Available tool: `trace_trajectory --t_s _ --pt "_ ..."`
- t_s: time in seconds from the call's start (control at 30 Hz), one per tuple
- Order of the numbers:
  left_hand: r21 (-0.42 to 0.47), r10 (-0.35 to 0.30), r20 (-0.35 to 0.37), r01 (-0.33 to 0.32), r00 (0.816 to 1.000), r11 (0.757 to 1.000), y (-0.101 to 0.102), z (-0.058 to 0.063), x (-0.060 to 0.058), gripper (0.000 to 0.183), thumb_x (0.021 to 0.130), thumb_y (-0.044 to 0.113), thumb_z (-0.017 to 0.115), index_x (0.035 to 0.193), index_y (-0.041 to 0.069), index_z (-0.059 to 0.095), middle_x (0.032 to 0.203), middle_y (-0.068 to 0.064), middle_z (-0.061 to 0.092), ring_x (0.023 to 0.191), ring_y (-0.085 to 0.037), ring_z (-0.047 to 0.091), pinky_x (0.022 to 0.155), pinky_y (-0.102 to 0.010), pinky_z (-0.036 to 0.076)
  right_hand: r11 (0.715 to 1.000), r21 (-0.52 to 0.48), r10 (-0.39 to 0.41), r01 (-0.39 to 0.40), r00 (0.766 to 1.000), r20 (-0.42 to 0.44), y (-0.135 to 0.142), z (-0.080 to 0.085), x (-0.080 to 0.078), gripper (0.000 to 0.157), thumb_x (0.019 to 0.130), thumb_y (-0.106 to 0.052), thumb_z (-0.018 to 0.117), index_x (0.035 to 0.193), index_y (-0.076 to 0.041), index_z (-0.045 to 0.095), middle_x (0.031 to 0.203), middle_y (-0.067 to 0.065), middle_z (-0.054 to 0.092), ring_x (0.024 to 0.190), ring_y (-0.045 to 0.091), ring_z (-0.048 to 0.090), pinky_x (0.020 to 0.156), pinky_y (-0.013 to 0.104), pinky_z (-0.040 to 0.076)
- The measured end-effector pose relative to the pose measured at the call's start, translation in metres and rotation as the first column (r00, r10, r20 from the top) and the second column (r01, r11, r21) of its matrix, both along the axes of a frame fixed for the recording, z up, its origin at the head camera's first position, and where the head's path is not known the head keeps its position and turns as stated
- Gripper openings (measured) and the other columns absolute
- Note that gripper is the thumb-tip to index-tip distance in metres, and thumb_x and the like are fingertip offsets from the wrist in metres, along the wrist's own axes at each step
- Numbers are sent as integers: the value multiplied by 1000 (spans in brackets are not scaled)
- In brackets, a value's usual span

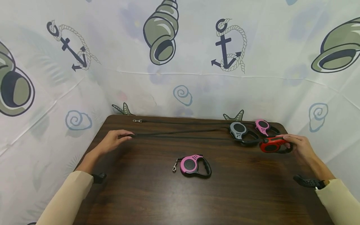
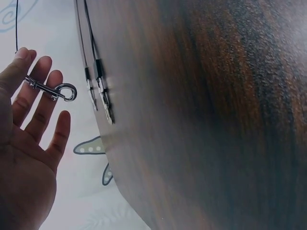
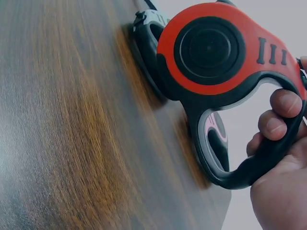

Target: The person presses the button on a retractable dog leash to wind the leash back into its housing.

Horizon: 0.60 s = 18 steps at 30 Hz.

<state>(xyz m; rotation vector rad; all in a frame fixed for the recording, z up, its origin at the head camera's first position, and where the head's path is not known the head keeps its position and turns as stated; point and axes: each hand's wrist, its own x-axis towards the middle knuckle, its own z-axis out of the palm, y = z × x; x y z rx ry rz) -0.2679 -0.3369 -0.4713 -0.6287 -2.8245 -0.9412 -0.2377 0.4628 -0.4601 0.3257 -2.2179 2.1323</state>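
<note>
My right hand (image 1: 300,147) grips the handle of a red retractable dog leash (image 3: 206,50), fingers curled through its loop, held over the table's right side. At the left, my left hand (image 1: 113,140) pinches the end of a dark leash cord between thumb and forefinger. Its metal snap hook (image 2: 50,90) lies across the fingers. A grey retractable leash (image 1: 238,129) and a pink retractable leash (image 1: 262,125) lie behind the red one, their cords drawn out leftward. Another pink leash (image 1: 189,164) rests mid-table with its hook beside it.
The brown wooden table (image 1: 146,197) backs onto a white curtain (image 1: 197,56) printed with shells and anchors. One metal hook (image 1: 137,121) lies near the back left edge. Two hooks are on the table in the left wrist view.
</note>
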Motion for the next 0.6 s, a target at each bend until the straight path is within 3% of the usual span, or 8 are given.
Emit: trace_trajectory --t_s 0.43,0.6 --pt "22 0 -6 0 1000 1000 -2 3 1 24 102 15 72 124 4 77 122 -16 76 118 -39 70 97 -58 53 999 -49 18 -18 1000 14 -5 6 4 31 108 4 52 107 -1 83 82 -2 71 72 15 49 68 35 24" --pt "31 -17 -7 17 1000 999 1 2 1 25 102 14 72 124 2 76 121 -16 77 117 -37 70 95 -56 55 1000 -1 -18 18 1000 7 -12 8 6 28 108 0 55 108 -1 83 77 -1 67 73 14 48 68 34 27"
